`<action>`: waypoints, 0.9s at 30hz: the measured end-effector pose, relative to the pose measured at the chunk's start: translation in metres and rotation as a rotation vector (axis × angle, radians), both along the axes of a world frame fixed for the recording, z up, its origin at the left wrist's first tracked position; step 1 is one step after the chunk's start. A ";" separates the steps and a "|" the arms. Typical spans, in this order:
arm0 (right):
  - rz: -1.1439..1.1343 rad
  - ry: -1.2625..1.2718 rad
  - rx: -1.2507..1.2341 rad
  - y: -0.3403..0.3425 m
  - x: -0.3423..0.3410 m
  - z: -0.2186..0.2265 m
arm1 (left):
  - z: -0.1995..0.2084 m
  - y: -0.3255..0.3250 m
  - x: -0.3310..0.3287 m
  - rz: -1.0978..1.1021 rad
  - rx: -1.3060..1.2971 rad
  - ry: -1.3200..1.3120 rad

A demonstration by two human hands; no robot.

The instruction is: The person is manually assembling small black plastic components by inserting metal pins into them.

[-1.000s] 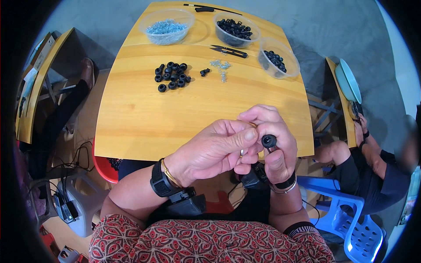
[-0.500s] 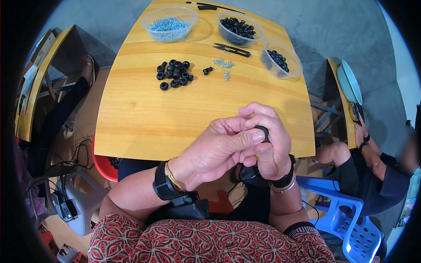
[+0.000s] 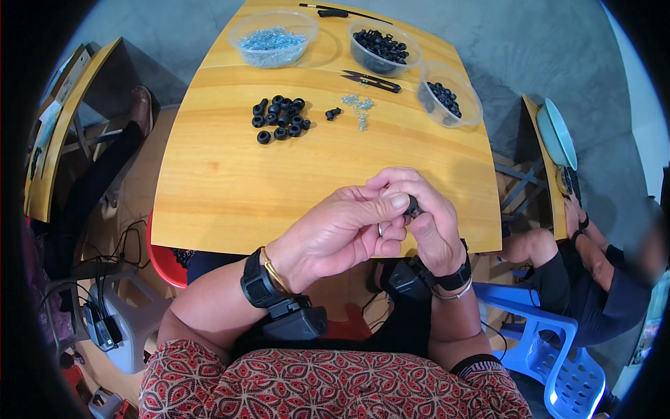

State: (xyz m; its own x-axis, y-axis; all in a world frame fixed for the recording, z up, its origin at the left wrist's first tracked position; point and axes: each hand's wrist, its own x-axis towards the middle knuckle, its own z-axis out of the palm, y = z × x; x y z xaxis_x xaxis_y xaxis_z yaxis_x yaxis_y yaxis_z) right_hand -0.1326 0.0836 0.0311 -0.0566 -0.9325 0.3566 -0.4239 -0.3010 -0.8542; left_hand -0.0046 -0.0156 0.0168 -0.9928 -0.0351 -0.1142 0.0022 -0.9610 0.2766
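Note:
A small round black plastic part (image 3: 412, 206) is pinched between my two hands above the table's near edge. My left hand (image 3: 349, 227) has its thumb pressed against the part's upper side. Curled around it from the right is my right hand (image 3: 429, 220), its thumb below the part. The fingers cover much of the part. Beyond the hands, a cluster of round black parts (image 3: 280, 120) lies on the table, beside a smaller loose black piece (image 3: 333, 113) and a scatter of tiny clear pieces (image 3: 359, 103).
Thread snips (image 3: 371, 81) lie behind the clear pieces. Along the far side stand a tub of small clear pieces (image 3: 273, 40) and two tubs of black parts (image 3: 381, 52) (image 3: 447, 105). A red basin (image 3: 165, 258) sits below the left edge. Another person (image 3: 593, 279) sits at right near a blue chair (image 3: 537, 335).
Both hands have turned slightly and the black part has shifted a little left and showing a different side. A ring on my left hand now shows.

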 end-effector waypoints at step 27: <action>-0.157 0.091 -0.439 0.003 0.004 -0.005 | -0.013 -0.002 -0.001 0.101 -0.081 0.073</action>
State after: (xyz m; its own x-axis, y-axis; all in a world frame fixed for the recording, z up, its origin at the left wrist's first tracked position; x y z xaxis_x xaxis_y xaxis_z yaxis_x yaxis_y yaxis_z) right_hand -0.1287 0.0866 0.0257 -0.1351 -0.6754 0.7250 -0.5605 -0.5513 -0.6180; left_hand -0.0057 -0.0174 0.0041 -0.9893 -0.1416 -0.0341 0.1210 -0.9292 0.3491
